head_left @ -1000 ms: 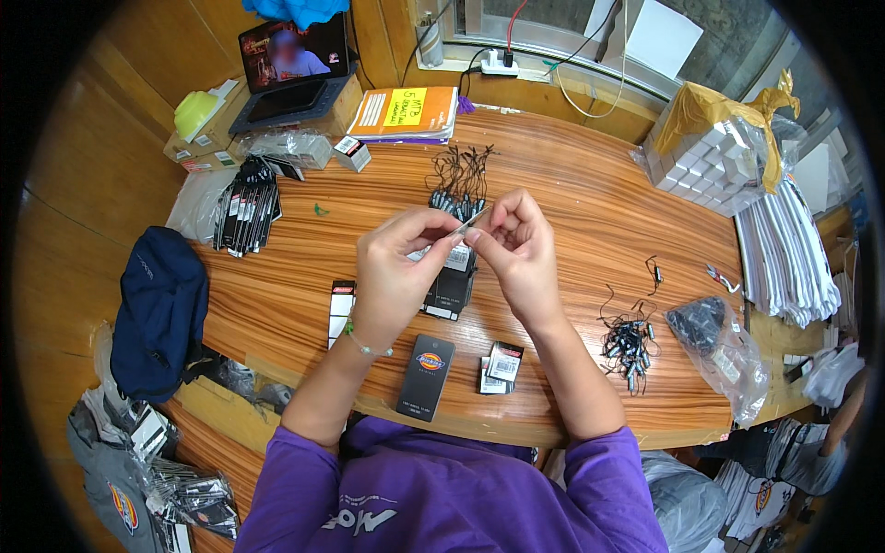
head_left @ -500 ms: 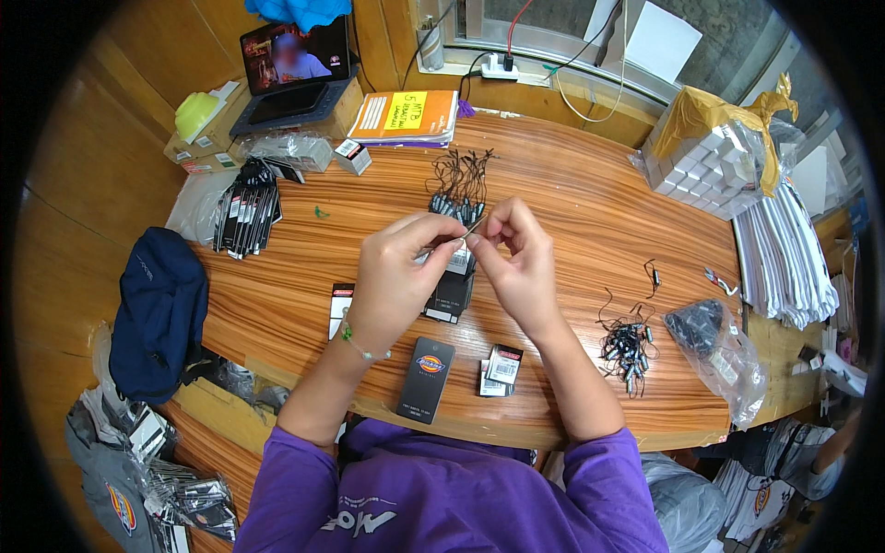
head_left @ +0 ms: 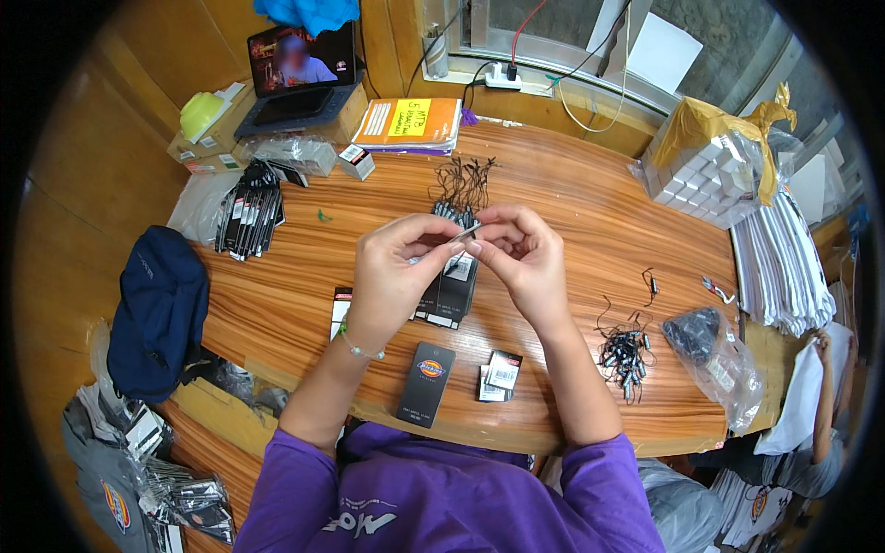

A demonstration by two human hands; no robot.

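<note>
Left hand (head_left: 392, 276) and right hand (head_left: 521, 258) raised together, fingertips pinched and meeting, forearms angled inward.

The table (head_left: 572, 212) is striped orange-brown wood. At its near edge lies a black card (head_left: 426, 382) with an orange-and-white emblem; at the far edge an orange book (head_left: 406, 124) bears a yellow label. A dark navy bag (head_left: 157, 309) hangs off the left edge, and the sleeves (head_left: 304, 479) are purple.

The person wore a purple short-sleeved shirt (head_left: 442, 498) with pale lettering across the chest, bare forearms, and a thin beaded bracelet (head_left: 358, 347) with a green bead on the left wrist.
</note>
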